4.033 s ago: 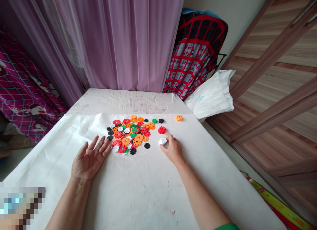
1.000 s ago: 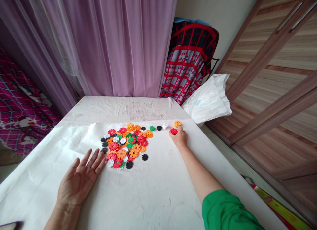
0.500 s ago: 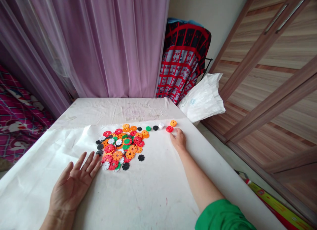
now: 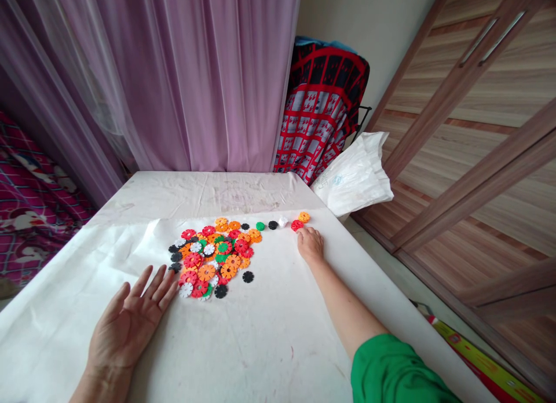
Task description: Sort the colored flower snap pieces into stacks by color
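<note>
Pale purple fabric curtains (image 4: 208, 73) fill the wall facing us, and a tall brown wood-grain wardrobe (image 4: 469, 160) with long metal handles stands to our right. Between them and us stretches a long table (image 4: 234, 345) under a smooth white cover, its far end creased and faintly stained. Beyond its far right corner hangs a red, black and grey checked cloth (image 4: 324, 102), while a magenta checked cloth (image 4: 35, 206) drapes at the far left; a crumpled white bag (image 4: 356, 177) leans by the right edge. Our left hand (image 4: 125, 322) lies palm up with its fingers spread and holding nothing, the tips just beside a loose, flat pile of slotted, flower-shaped discs (image 4: 222, 257) in orange, red, green, white and black, near the middle of the table. Our right hand (image 4: 310, 245), its arm in a green sleeve (image 4: 395, 368), has its fingers bent narrow against the near side of a small red disc stack (image 4: 297, 224); we cannot tell whether they grip it. Just behind that sits an orange disc stack (image 4: 304, 217). Leftward from the red one run small white (image 4: 283, 222), black (image 4: 273, 224) and green (image 4: 260, 226) stacks, spaced apart. One single black disc (image 4: 248, 277) lies alone, right of the pile.
</note>
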The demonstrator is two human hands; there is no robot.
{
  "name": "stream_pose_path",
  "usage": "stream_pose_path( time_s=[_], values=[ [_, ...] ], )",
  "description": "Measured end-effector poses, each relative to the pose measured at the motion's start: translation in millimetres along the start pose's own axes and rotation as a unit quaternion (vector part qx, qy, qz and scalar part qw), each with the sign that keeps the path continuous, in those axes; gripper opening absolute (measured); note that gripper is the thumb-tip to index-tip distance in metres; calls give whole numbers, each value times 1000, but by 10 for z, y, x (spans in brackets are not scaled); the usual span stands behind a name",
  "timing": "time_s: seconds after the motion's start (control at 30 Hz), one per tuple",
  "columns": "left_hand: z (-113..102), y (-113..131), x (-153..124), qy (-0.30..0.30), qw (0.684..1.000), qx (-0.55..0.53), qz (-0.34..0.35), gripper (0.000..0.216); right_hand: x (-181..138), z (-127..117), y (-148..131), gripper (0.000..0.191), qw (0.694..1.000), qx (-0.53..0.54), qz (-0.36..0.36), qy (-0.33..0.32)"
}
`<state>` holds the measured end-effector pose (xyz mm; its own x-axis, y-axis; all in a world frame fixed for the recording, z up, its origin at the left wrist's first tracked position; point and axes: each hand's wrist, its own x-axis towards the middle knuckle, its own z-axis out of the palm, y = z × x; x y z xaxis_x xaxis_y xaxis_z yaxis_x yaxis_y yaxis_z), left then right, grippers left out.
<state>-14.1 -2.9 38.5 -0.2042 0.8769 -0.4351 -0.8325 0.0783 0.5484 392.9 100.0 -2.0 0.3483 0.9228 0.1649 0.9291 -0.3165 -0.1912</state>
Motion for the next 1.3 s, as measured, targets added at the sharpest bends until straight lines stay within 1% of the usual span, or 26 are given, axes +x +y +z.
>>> stream_pose_path(
  time_s=[0.13, 0.3, 0.37, 0.57, 0.8, 1.03, 1.2, 1.3],
  values=[
    [0, -4, 3, 2, 1000, -2, 2, 52, 5, -2, 10, 34, 1000, 1, 5, 0],
    [1, -4, 6, 6, 1000, 9, 2, 52, -1, 17, 37, 38, 998, -5, 53, 15],
    [0, -4, 10, 7, 1000, 8, -1, 52, 6, 23, 34, 37, 998, -7, 61, 18],
    [30, -4, -1, 10, 1000, 13, -2, 50, 54, 21, -21, 35, 999, -6, 44, 17],
    [28, 3, -16, 16, 1000, -15, -15, 49, 81, 22, -57, 38, 999, 7, 40, 20],
    [24, -6, -18, 7, 1000, -23, -15, 50, 76, 22, -61, 37, 999, 22, 38, 17],
    [38, -12, -23, 7, 1000, -8, -5, 47, 77, 37, -48, 36, 998, 42, 37, 29],
    [31, 8, 14, 1, 1000, 18, -1, 42, 7, 47, -47, 36, 996, 66, 37, 42]
  ],
)
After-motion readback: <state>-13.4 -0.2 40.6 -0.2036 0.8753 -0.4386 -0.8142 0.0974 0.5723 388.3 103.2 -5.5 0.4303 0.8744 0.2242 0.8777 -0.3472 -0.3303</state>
